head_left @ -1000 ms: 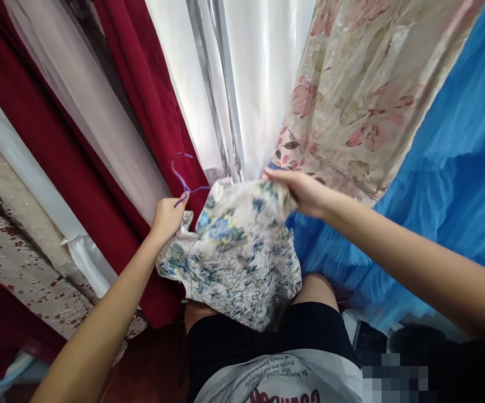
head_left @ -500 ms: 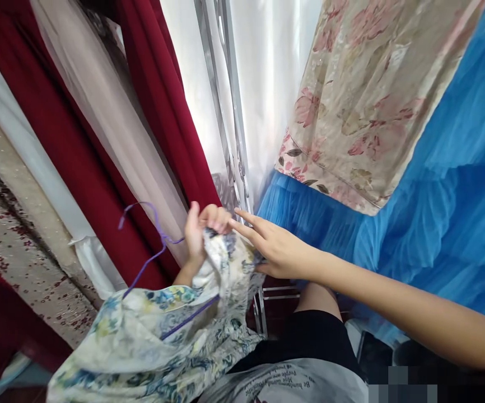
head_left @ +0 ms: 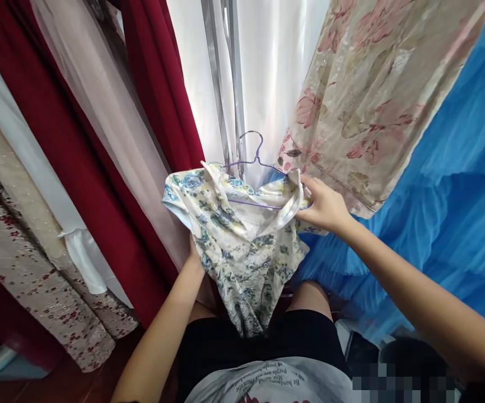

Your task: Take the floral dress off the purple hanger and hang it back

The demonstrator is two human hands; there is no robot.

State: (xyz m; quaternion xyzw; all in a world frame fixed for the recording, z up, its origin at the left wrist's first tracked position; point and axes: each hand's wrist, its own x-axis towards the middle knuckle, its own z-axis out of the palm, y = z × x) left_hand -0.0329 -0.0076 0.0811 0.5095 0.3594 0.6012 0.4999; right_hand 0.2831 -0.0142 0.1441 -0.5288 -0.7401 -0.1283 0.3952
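A white blouse (head_left: 242,240) with blue and yellow flowers hangs spread in front of me, its lower part bunched to a narrow end over my lap. A thin purple hanger (head_left: 257,159) sits inside its neckline, hook upward. My right hand (head_left: 324,202) pinches the blouse at the right shoulder, beside the loose white edge of the neckline. On the other side, my left hand (head_left: 195,254) holds up the left side from behind; the cloth hides its fingers.
Dark red drapes (head_left: 78,168) and pale gowns hang at left. A metal rack post (head_left: 234,73) stands before white fabric (head_left: 271,67). At right hang a pink-flowered beige garment (head_left: 364,112) and a ruffled blue tulle gown (head_left: 444,224). Dark floor shows at lower left.
The blouse has moved from the lower left to the centre and now hangs spread with the hanger's hook up. My right hand has closed on its shoulder; my left hand has gone behind it.
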